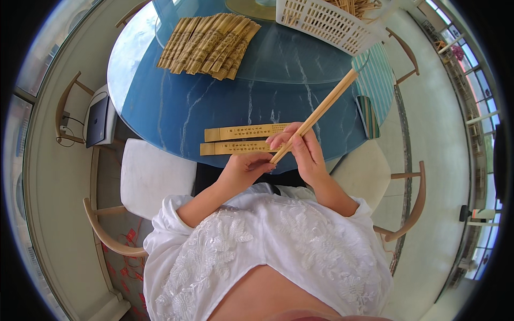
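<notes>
While the right hand (304,152) grips a pair of bare wooden chopsticks (317,114) that slants up and to the right, its fingers are closed round the lower end, and the left hand (246,166) pinches the near end of a tan paper sleeve (237,147) lying at the near edge of the table (225,91). A second, matching sleeve (246,131) lies just beyond it, parallel and almost touching.

Judging from the head view, the work looks partly done. A fanned stack of sleeves (210,44) sits at the far left of the table, flat and overlapping; whether they are filled I cannot tell. At the far right a white slotted plastic basket (321,22) holds a heap of loose chopsticks (357,6), so plenty seem left. The pair in hand is not yet inside the sleeve.

The table is round, glossy blue with pale marble veining. The sleeves are long narrow strips with dark print; the chopsticks are slim, straight, pale wood. A striped teal cloth (375,77) hangs at the right rim. Curved wooden chairs (408,214) with white seats stand round the table.
</notes>
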{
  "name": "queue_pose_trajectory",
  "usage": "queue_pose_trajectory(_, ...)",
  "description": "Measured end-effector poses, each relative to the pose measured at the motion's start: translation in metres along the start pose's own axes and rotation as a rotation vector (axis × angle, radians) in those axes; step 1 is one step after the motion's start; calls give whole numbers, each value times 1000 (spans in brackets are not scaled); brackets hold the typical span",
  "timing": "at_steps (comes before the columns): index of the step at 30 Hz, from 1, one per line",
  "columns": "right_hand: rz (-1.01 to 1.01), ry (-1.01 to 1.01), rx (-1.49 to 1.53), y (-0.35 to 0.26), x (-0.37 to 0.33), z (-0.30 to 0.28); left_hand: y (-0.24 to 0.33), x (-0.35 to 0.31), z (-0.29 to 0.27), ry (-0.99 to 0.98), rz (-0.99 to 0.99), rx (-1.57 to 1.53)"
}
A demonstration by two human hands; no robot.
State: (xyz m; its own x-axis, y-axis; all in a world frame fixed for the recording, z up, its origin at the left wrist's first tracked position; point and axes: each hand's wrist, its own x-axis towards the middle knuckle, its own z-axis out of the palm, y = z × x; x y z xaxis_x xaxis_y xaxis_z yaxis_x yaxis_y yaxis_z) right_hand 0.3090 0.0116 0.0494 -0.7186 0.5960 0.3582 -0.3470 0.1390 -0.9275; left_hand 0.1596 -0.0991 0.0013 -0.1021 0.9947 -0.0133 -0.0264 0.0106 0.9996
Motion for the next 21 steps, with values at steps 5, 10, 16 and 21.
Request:
queue_pose_trajectory(5,-18,89,112,0,-19,-31,17,4,12,-37,80,204)
queue_pose_trajectory(10,124,250,-508,-19,-30,-82,12,14,-27,286,557,815)
queue_pose_trajectory(16,78,255,-1022,-5,-41,-89,4,-3,-90,473,458,1087)
queue_pose_trajectory(21,132,286,-1116,5,-34,-93,-1,-23,-113,530,292,1236)
